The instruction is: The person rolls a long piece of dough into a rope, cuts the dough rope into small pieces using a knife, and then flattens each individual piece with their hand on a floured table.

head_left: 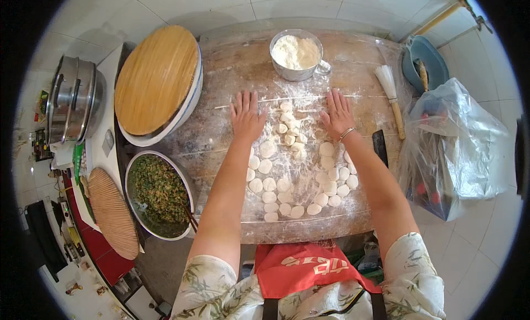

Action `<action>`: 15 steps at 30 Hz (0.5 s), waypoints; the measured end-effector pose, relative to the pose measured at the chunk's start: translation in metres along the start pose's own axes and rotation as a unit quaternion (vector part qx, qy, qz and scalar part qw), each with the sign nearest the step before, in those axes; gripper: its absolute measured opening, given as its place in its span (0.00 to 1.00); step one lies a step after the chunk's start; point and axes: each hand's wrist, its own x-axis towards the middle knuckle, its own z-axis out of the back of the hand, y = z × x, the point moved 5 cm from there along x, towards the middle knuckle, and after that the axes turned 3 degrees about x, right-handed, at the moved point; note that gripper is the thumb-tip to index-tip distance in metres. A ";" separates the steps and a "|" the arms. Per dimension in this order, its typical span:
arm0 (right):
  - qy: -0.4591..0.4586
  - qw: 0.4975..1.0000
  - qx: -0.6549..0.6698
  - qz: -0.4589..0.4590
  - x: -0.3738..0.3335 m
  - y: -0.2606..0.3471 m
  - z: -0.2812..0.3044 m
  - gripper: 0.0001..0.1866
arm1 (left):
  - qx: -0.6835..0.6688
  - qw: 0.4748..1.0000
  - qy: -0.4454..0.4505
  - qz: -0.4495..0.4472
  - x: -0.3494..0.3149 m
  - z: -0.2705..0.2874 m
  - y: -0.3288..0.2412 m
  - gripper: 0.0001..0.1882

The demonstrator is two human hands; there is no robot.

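Observation:
My left hand (248,117) lies flat on the floured wooden board, fingers stretched out and nothing in it. To the right, my right hand (337,116) rests palm down in the same way, with a bracelet at the wrist. Between them sits a small heap of dough pieces (291,133) dusted with flour. Closer to me, several flattened dough rounds (269,184) spread across the board, some beside my right forearm (330,188). Beyond my hands stands a clear cup of flour (296,54) with a handle.
At left are a bowl of chopped filling (160,193) with chopsticks and a large bowl under a round wooden lid (157,80). A white-bristled brush (391,96), a dark blade (380,148), a plastic-covered box (455,149) and a blue-grey basin (433,58) are at right.

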 end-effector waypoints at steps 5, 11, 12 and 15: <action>0.093 0.988 0.118 0.024 -0.029 -0.008 0.007 0.28 | -0.201 0.975 0.092 -0.019 -0.026 -0.017 0.031 0.25; 0.142 0.984 0.014 0.103 -0.098 0.051 0.028 0.26 | -0.109 0.985 0.069 -0.113 -0.101 0.030 -0.024 0.21; 0.132 0.986 0.014 0.097 -0.108 0.050 0.031 0.26 | -0.103 0.986 0.056 -0.116 -0.113 0.029 -0.024 0.22; 0.131 0.990 0.012 0.059 -0.143 0.026 0.034 0.26 | -0.102 0.986 0.061 -0.116 -0.143 0.033 -0.020 0.23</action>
